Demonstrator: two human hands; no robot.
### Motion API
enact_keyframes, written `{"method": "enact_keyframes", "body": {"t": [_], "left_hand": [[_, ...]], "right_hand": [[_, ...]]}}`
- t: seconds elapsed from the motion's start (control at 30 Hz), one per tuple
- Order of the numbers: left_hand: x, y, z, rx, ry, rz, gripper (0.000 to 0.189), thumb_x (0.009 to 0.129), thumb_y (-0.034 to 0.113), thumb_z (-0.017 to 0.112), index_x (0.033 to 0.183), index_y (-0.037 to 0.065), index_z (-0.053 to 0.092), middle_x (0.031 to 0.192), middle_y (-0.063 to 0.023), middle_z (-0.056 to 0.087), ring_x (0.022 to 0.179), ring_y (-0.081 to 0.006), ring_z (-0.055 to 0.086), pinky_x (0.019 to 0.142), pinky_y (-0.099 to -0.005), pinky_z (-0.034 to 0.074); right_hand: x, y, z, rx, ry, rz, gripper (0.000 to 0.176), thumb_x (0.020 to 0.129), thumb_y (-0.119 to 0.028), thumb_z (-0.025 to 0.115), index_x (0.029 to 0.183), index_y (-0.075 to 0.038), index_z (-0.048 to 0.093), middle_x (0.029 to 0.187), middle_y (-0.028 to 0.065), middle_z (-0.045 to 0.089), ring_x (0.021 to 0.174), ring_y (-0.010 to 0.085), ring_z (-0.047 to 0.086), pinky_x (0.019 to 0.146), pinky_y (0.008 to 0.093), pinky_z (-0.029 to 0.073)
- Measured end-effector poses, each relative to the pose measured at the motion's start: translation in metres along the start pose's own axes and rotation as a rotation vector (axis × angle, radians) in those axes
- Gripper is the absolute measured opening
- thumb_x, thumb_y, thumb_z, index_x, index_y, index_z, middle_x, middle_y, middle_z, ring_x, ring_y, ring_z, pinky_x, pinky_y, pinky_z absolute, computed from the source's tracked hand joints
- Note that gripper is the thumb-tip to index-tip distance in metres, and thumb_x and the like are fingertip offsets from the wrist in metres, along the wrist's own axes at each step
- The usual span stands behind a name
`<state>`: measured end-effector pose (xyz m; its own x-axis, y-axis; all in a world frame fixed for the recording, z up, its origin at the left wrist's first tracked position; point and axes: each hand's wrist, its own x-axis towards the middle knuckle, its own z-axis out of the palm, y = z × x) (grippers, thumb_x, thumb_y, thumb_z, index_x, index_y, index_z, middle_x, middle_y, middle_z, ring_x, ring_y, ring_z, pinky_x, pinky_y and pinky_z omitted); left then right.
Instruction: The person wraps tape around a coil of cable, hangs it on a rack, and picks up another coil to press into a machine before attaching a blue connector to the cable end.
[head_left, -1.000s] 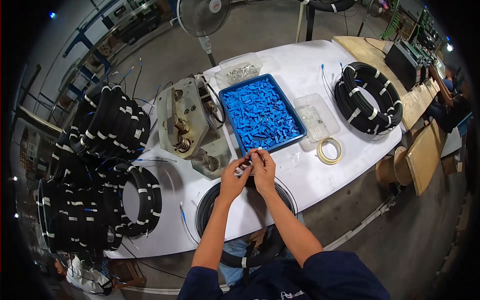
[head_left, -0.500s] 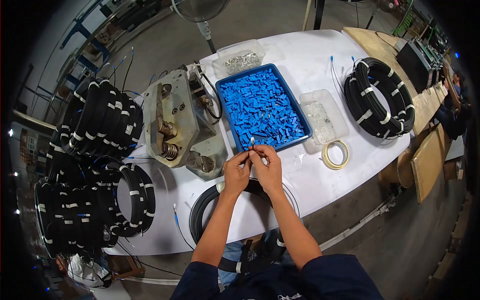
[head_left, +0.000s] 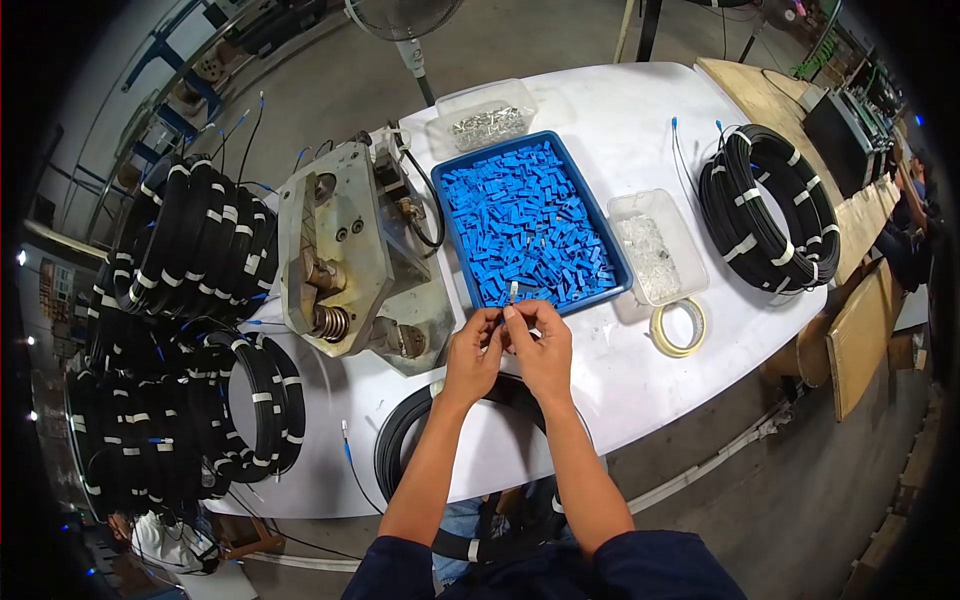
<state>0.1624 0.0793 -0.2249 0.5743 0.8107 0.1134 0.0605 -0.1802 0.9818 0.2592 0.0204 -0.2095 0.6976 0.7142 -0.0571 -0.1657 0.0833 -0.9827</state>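
Observation:
My left hand [head_left: 474, 352] and my right hand [head_left: 537, 345] meet at the near edge of a blue tray [head_left: 618, 262] full of small blue parts [head_left: 530, 220]. Between their fingertips stands a small whitish connector [head_left: 514, 288] on a thin dark cable end, both hands pinching around it. The fingers hide most of the cable end. Below the hands, a black cable coil [head_left: 398, 425] lies partly under my forearms and over the table's near edge. A loose cable end with a blue and white tip [head_left: 346, 438] rests left of the coil.
A metal machine [head_left: 345, 245] stands left of the tray, with stacked black coils [head_left: 190, 235] beyond. Clear boxes [head_left: 655, 250] hold small parts, near a tape roll [head_left: 678, 328]. Another coil [head_left: 770, 208] lies right. A fan stands behind; a person [head_left: 912, 190] is at far right.
The view has shifted slightly, so the table items appear a little displaced. Both hands remain together, and the connector now stands more upright, with its whitish face showing.

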Motion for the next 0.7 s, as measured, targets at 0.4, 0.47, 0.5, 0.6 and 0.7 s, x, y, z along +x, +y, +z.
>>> {"method": "enact_keyframes", "body": {"t": [0.4, 0.47, 0.5, 0.6, 0.7], "left_hand": [[0.002, -0.002, 0.004, -0.116, 0.111, -0.049, 0.02, 0.101, 0.011, 0.042, 0.109, -0.002, 0.055, 0.086, -0.0025, 0.059, 0.071, -0.0052, 0.051, 0.063, -0.0215, 0.046], [0.0, -0.005, -0.005, -0.136, 0.028, -0.123, 0.018, 0.101, 0.011, 0.043, 0.107, -0.001, 0.055, 0.083, -0.003, 0.058, 0.069, -0.0068, 0.051, 0.067, -0.0224, 0.048], [0.0, -0.002, -0.003, -0.131, 0.024, -0.122, 0.018, 0.101, 0.011, 0.043, 0.107, -0.001, 0.055, 0.083, -0.003, 0.058, 0.069, -0.0068, 0.051, 0.067, -0.0224, 0.048], [-0.003, 0.003, 0.004, -0.237, 0.114, -0.056, 0.016, 0.1, 0.011, 0.044, 0.105, 0.0, 0.055, 0.081, -0.0034, 0.056, 0.068, -0.0079, 0.05, 0.07, -0.0233, 0.048], [-0.003, -0.006, 0.0, -0.234, 0.073, -0.045, 0.016, 0.098, 0.008, 0.046, 0.104, 0.0, 0.058, 0.082, -0.0032, 0.058, 0.07, -0.0075, 0.05, 0.065, -0.0227, 0.044]], "right_hand": [[-0.002, -0.009, 0.001, -0.121, -0.041, -0.157, 0.009, 0.087, -0.005, 0.066, 0.091, 0.003, 0.068, 0.087, 0.0074, 0.063, 0.075, 0.0132, 0.059, 0.066, 0.0266, 0.047], [-0.002, -0.011, -0.003, -0.071, -0.047, -0.171, 0.009, 0.086, -0.004, 0.066, 0.092, 0.003, 0.068, 0.087, 0.0078, 0.064, 0.074, 0.0146, 0.06, 0.065, 0.0275, 0.047], [0.002, -0.012, -0.008, -0.214, -0.017, -0.248, 0.009, 0.086, -0.003, 0.066, 0.093, 0.002, 0.068, 0.088, 0.0089, 0.064, 0.073, 0.0159, 0.061, 0.065, 0.0279, 0.048], [0.019, -0.011, -0.021, -0.411, -0.013, -0.368, 0.012, 0.084, -0.001, 0.065, 0.095, 0.002, 0.068, 0.091, 0.013, 0.063, 0.073, 0.0229, 0.062, 0.066, 0.032, 0.049], [0.036, -0.005, -0.023, -0.72, -0.08, -0.568, 0.015, 0.08, -0.003, 0.065, 0.094, -0.001, 0.067, 0.088, 0.0154, 0.06, 0.083, 0.0333, 0.06, 0.074, 0.0442, 0.048]]}}
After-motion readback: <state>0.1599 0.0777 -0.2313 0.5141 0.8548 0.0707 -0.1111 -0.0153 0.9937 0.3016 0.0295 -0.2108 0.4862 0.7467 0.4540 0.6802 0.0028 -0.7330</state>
